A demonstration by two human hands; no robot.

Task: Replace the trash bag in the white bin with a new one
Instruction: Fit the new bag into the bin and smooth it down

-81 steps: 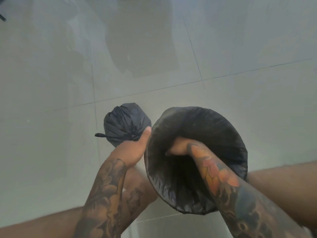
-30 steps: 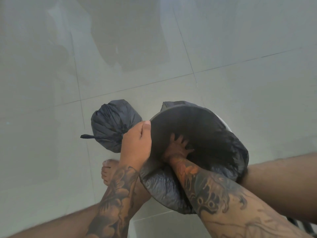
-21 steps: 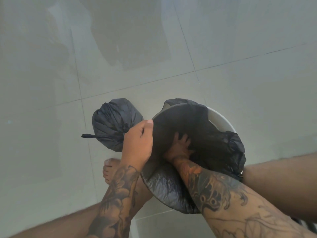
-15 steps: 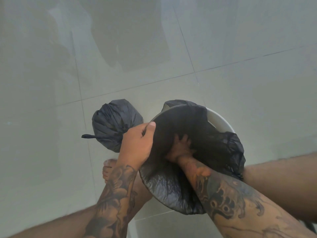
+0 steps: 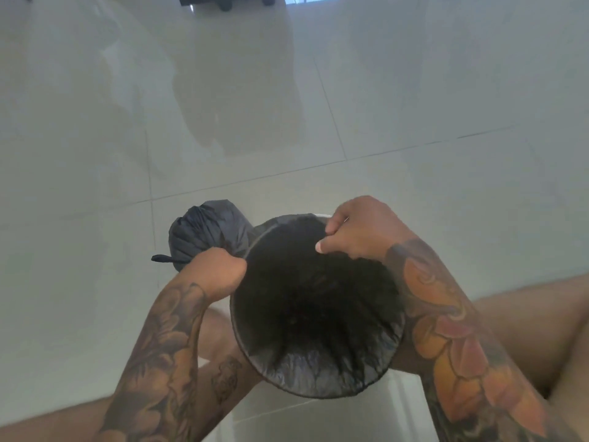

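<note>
At centre, bin: white bin (image 5: 322, 215) shows only as a sliver of rim at 12 o'clock of its mouth; elsewhere new black liner (image 5: 315, 314) covers it, mouth wide open toward the camera.
Right grip: right hand (image 5: 360, 229) pinches the liner edge at about 1 o'clock of the rim, just beside the bare white strip.
Left grip: left hand (image 5: 218, 274) clenched on the liner edge at 9 o'clock.
Key relation: uncovered rim lies between the two hands, nearer the right; judged next move is pulling that edge outward over it.
Old bag: tied black bag (image 5: 208, 231) on the floor (image 5: 414, 186), at 10 o'clock of the bin, touching or just behind the left knuckles; cannot tell which.
Obstruction: none over the mouth; a leg sits close at 3 o'clock.
</note>
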